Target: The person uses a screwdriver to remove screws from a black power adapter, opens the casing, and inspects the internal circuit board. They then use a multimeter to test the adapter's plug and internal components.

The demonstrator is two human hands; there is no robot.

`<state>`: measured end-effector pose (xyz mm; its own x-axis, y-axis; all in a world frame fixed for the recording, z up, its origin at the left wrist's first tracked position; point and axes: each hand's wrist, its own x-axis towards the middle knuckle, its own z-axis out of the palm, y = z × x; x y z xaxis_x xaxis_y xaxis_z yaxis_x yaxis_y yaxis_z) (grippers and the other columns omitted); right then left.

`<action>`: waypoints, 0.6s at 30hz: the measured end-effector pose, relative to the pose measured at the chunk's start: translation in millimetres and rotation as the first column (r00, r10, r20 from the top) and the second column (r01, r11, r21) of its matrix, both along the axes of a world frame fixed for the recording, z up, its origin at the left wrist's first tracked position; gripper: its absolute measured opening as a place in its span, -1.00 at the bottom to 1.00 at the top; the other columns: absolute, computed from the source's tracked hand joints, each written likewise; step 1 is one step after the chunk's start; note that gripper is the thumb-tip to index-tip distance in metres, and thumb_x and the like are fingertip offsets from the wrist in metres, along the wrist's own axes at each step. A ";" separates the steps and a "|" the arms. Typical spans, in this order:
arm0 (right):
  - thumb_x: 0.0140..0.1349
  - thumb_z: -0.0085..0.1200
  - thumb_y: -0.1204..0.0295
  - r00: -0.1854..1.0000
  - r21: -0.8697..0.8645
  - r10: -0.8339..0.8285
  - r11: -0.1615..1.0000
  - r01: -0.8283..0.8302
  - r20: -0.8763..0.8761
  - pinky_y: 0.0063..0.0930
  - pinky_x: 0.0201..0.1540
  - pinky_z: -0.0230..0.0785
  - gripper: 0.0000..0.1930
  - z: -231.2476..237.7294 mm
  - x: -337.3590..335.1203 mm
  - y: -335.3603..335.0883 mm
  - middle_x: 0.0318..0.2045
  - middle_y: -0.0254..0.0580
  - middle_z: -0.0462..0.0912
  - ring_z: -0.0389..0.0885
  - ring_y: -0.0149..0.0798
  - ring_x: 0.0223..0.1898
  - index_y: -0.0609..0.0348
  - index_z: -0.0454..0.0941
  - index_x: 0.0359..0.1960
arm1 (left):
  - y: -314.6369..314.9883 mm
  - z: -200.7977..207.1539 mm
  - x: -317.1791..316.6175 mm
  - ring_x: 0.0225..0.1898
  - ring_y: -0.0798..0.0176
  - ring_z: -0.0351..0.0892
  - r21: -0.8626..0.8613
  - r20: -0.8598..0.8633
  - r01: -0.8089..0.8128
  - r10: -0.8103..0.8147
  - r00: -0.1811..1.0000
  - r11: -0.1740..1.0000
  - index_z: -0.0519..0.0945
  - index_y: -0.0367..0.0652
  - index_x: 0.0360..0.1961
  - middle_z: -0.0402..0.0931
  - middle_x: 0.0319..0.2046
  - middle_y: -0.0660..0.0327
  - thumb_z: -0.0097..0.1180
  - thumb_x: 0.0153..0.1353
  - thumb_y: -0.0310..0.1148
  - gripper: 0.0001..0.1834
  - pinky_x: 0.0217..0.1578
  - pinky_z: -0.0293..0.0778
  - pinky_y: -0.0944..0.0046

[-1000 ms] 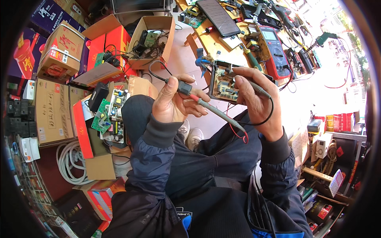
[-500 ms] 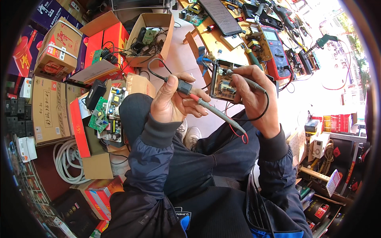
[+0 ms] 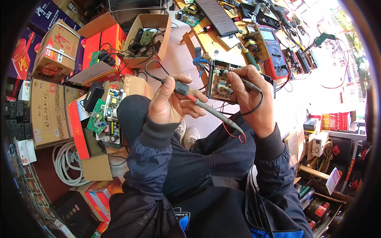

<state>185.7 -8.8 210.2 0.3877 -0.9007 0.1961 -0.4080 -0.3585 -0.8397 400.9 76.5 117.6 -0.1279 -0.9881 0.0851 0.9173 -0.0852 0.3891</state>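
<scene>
My left hand [image 3: 162,104] pinches a dark cord connector [image 3: 181,88] between thumb and fingers, and its black cord loops up and away. A grey test probe [image 3: 214,112] with a red collar meets the connector's end and slants down to the right, its red lead curling below. My right hand [image 3: 257,99] is closed around a second grey test probe [image 3: 251,85] with a black lead. That hand reaches over a circuit board [image 3: 221,86] in an open black case [image 3: 211,77]. Fingers hide whether this probe's tip touches the board.
On the wooden bench [image 3: 204,35] lie a red multimeter [image 3: 270,44], a phone [image 3: 217,16] and a green-handled screwdriver [image 3: 249,56]. An open carton [image 3: 164,41] of cables and loose circuit boards [image 3: 112,113] stand to the left. A calculator [image 3: 332,181] rests at lower right.
The whole view has shifted slightly, so most things sit a little further left. Both hands keep their holds, and the probe stays at the connector.
</scene>
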 end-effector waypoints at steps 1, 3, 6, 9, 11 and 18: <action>0.46 0.22 0.42 1.000 -0.002 -0.001 1.000 0.001 0.011 -0.57 -0.47 0.44 -0.83 -0.2 0.1 0.3 -0.45 -0.25 0.66 0.60 -0.49 -0.54 0.33 0.62 -0.15 | 0.4 0.5 0.0 -0.20 -0.29 0.80 0.008 0.011 -0.006 0.006 1.000 1.000 0.32 -0.17 0.28 0.59 -0.05 -0.49 -0.30 0.62 0.13 -0.42 -0.23 0.81 -0.08; 0.46 0.22 0.43 1.000 -0.007 -0.004 1.000 0.004 0.008 -0.58 -0.47 0.45 -0.83 -0.3 0.6 0.7 -0.45 -0.26 0.66 0.60 -0.50 -0.53 0.33 0.62 -0.15 | 1.2 1.6 -0.1 -0.23 -0.21 0.82 0.008 0.024 -0.016 0.016 1.000 1.000 0.30 -0.19 0.28 0.58 -0.05 -0.49 -0.36 0.65 0.09 -0.44 -0.22 0.82 -0.06; 0.45 0.23 0.43 1.000 -0.001 0.002 1.000 -0.002 0.020 -0.58 -0.47 0.45 -0.83 0.7 1.0 0.3 -0.44 -0.26 0.66 0.58 -0.51 -0.53 0.34 0.63 -0.14 | 1.1 2.1 -0.3 -0.24 -0.19 0.82 0.019 0.013 -0.017 0.016 1.000 1.000 0.29 -0.19 0.29 0.59 -0.06 -0.49 -0.36 0.64 0.09 -0.44 -0.23 0.82 -0.04; 0.45 0.22 0.44 1.000 0.022 0.008 1.000 -0.008 0.015 -0.58 -0.47 0.45 -0.84 2.6 0.9 -0.4 -0.43 -0.26 0.66 0.57 -0.51 -0.53 0.34 0.63 -0.13 | 0.4 1.5 0.8 -0.24 -0.19 0.82 0.004 0.010 -0.012 0.012 1.000 1.000 0.28 -0.19 0.30 0.59 -0.06 -0.49 -0.37 0.65 0.09 -0.44 -0.23 0.82 -0.04; 0.46 0.22 0.45 1.000 0.024 0.009 1.000 -0.009 0.007 -0.59 -0.46 0.44 -0.84 3.0 1.3 -0.5 -0.43 -0.27 0.65 0.56 -0.52 -0.53 0.34 0.63 -0.13 | 0.3 0.6 1.2 -0.24 -0.20 0.82 -0.001 0.025 -0.016 0.016 1.000 1.000 0.28 -0.19 0.29 0.58 -0.06 -0.50 -0.37 0.65 0.09 -0.43 -0.23 0.82 -0.05; 0.39 0.27 0.51 0.999 -0.039 -0.007 0.999 0.008 0.036 -0.49 -0.43 0.41 -0.89 0.1 4.3 -0.1 -0.54 -0.15 0.63 0.55 -0.43 -0.53 0.31 0.61 -0.19 | -0.6 -2.3 1.7 -0.22 -0.21 0.82 -0.006 0.016 -0.021 0.021 1.000 1.000 0.28 -0.20 0.28 0.56 -0.04 -0.53 -0.38 0.65 0.08 -0.44 -0.23 0.82 -0.08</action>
<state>190.1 -8.8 210.2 0.3730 -0.8948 0.2452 -0.3809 -0.3886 -0.8390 402.6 75.9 115.4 -0.1086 -0.9901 0.0887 0.9125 -0.0639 0.4040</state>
